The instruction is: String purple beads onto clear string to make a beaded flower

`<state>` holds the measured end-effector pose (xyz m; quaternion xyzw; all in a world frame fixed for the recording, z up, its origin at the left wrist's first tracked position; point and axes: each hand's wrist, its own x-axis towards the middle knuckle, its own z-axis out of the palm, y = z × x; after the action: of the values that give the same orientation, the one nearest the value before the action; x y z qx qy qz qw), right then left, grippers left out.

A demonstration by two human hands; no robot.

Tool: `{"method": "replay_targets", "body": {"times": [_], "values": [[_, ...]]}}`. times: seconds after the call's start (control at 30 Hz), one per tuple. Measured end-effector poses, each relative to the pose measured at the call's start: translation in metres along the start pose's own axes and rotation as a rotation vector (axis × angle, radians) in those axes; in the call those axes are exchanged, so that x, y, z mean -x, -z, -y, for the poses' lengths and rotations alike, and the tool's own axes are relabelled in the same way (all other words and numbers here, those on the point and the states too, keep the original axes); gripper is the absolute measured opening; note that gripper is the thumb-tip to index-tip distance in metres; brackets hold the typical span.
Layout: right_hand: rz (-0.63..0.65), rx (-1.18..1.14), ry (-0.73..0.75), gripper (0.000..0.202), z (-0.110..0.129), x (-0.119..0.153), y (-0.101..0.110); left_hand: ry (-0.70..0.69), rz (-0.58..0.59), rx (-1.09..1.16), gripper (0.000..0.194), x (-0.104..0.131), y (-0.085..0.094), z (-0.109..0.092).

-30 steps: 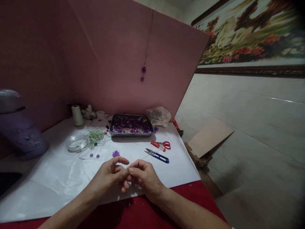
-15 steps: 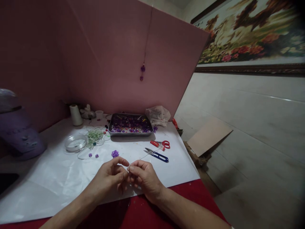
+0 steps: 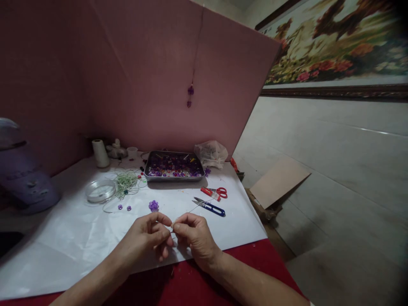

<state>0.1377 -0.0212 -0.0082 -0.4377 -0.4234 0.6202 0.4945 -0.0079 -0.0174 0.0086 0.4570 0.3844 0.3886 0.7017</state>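
Near the front edge of the white sheet, my right hand pinches a thin pale cord, which runs up toward the blue snips. The fingertips of my left hand meet those of my right hand at the cord's end; its fingers are curled together, with a bit of thread showing below them. Just beyond my left hand sits a purple bead cluster. Two loose purple beads lie to its left.
Behind are a metal tray of beads, a plastic bag, red scissors, tangled green cord, a clear round spool and a white thread cone. A purple container stands left.
The fingers of my left hand have spread slightly below the pinch, and a short thread end now shows there. My right hand has hardly moved.
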Motion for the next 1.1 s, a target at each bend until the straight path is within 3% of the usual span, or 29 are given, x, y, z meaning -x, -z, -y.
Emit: {"method": "replay_targets", "body": {"times": [0.2, 0.53, 0.83, 1.1], "values": [[-0.029, 0.175, 0.133, 0.011, -0.006, 0.001, 0.003, 0.105, -0.007, 0.024, 0.025, -0.001, 0.002, 0.007], [-0.040, 0.210, 0.143, 0.009, -0.008, 0.000, 0.005, 0.067, 0.032, 0.025, 0.023, -0.005, 0.009, 0.009], [-0.040, 0.258, 0.215, 0.010, -0.011, 0.002, 0.002, 0.087, -0.075, -0.062, 0.030, -0.005, 0.004, 0.006], [0.075, -0.223, -0.043, 0.009, -0.005, 0.002, -0.005, 0.088, -0.066, 0.025, 0.024, -0.003, 0.001, 0.006]]}}
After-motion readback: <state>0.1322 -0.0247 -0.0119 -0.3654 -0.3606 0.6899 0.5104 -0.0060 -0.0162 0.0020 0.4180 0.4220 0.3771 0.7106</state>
